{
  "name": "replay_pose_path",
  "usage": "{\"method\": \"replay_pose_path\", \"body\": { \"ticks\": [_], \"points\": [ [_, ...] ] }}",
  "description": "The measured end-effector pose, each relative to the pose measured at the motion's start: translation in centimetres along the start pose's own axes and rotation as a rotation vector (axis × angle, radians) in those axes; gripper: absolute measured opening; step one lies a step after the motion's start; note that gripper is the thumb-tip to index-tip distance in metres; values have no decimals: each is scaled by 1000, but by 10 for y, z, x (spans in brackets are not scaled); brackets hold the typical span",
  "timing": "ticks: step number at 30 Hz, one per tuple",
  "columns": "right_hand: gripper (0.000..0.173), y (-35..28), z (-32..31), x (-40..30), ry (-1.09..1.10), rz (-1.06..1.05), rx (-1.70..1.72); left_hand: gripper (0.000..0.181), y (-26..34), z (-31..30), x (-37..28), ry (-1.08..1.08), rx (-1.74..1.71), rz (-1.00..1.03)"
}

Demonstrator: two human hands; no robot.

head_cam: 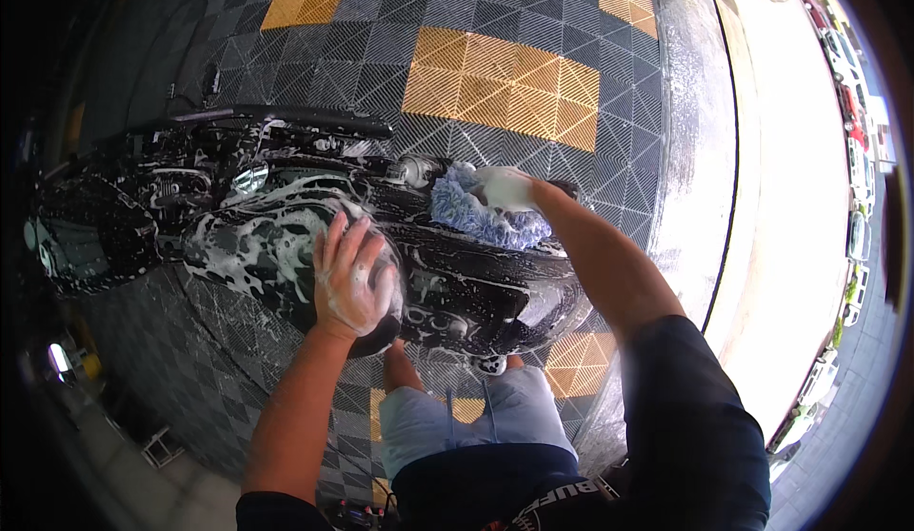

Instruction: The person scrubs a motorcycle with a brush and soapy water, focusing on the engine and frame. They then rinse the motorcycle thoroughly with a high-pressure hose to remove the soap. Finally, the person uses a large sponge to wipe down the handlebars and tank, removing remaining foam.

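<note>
A black motorcycle [285,231], wet and streaked with white suds, stands crosswise before me. My left hand [351,274] lies flat with its fingers apart on the soapy rounded top at the middle of the bike. Farther right, my right hand [505,188], coated in foam, holds a fluffy blue-and-white wash mitt [457,210] against the far side of the rear bodywork. The motorcycle's mirror or screen [71,245] is at the left end, spotted with suds.
Grey and yellow ribbed floor tiles [500,88] surround the motorcycle. A thin dark hose or cable [214,335] crosses the tiles at left. A bare concrete strip [700,138] borders the tiles at right, with parked cars [850,110] outside. A small metal frame [163,447] stands at lower left.
</note>
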State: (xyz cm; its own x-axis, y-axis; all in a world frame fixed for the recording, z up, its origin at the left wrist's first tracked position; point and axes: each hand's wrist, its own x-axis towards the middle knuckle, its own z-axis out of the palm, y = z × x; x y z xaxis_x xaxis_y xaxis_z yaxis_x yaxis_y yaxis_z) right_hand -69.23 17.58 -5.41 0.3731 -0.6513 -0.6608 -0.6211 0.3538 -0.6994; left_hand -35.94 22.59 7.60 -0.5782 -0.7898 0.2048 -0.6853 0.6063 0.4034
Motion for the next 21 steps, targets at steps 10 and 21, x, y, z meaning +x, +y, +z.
{"method": "replay_pose_path", "body": {
  "ticks": [10, 21],
  "points": [
    [22, -97, -71, -45, -359, -25, -1015, 36, 10, -2, -8, -24, 92, -72],
    [75, 54, -93, -78, -55, 349, 200, 41, 13, 1, -8, 13, 95, -117]
  ]
}}
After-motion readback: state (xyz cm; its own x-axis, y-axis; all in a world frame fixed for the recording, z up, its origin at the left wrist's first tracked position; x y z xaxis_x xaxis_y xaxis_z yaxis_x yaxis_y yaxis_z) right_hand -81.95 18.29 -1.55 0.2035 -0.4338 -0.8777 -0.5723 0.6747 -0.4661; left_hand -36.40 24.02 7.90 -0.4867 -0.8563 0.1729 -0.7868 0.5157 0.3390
